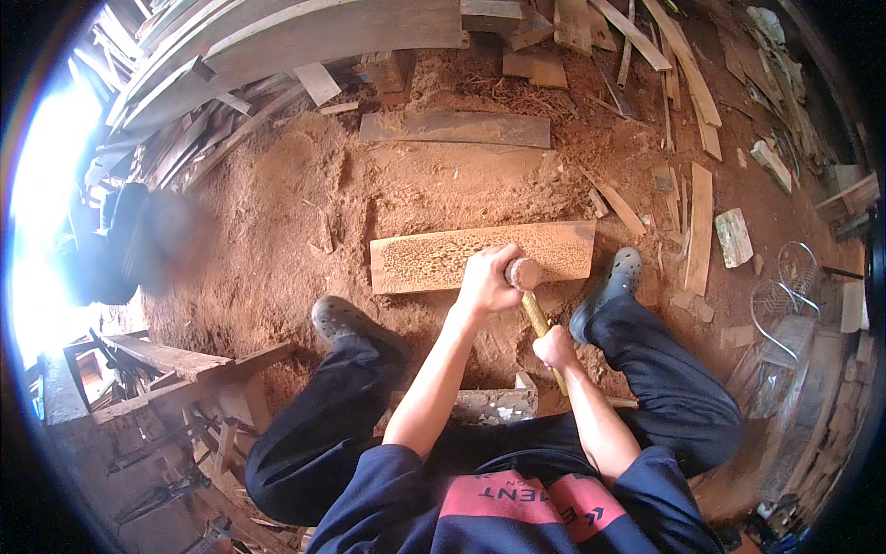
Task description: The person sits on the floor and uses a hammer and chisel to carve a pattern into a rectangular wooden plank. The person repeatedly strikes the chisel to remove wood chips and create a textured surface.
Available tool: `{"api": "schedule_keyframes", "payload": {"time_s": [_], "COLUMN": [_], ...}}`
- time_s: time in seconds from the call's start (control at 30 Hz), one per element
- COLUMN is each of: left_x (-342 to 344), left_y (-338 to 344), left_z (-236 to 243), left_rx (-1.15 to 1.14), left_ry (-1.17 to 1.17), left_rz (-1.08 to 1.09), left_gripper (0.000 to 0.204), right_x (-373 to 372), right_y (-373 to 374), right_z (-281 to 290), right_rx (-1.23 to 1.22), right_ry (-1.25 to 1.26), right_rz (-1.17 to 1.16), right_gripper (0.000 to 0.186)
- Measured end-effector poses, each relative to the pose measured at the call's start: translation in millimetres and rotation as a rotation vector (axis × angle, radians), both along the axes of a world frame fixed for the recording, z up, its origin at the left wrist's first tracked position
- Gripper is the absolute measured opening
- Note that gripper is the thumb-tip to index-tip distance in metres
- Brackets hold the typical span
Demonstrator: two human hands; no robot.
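In front of me on the ground lies a wooden board, its left and middle surface covered in small carved pits and its right end smoother. My right hand is wrapped round the yellowish handle of a mallet. The mallet's round, worn head is right beside my left hand. That hand is closed above the middle of the board, its fingers curled round something that the hand and the mallet head hide. Whether the mallet head touches it, I cannot tell.
My shoes flank the board on reddish, sawdust-covered ground. Another plank lies beyond it. Long boards are stacked at the back. Loose slats and a wire rack are on the right. A wooden frame stands at left, near a blurred dark shape.
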State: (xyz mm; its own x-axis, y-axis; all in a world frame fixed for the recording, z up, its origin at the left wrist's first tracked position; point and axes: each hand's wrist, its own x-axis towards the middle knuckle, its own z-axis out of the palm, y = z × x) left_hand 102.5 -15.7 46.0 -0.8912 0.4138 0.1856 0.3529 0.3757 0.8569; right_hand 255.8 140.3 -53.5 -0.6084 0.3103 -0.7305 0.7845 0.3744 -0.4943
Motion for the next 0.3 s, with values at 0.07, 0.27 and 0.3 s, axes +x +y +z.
{"api": "schedule_keyframes", "payload": {"time_s": [0.07, 0.27, 0.3], "left_x": [0, 2, 0], "left_y": [7, 28, 28], "left_z": [-2, 17, 18], "left_rx": [0.008, 0.060, 0.060], "left_ry": [-0.016, 0.010, 0.015], "left_rz": [-0.017, -0.068, -0.066], "left_gripper": [0.028, 0.031, 0.031], "right_x": [2, -1, -6], "right_y": [2, 4, -1], "right_z": [0, 2, 10], "right_rx": [-0.030, 0.024, 0.054], "right_ry": [0.053, -0.065, -0.110], "right_rz": [-0.002, 0.029, 0.025], "right_gripper": [0.020, 0.022, 0.022]}}
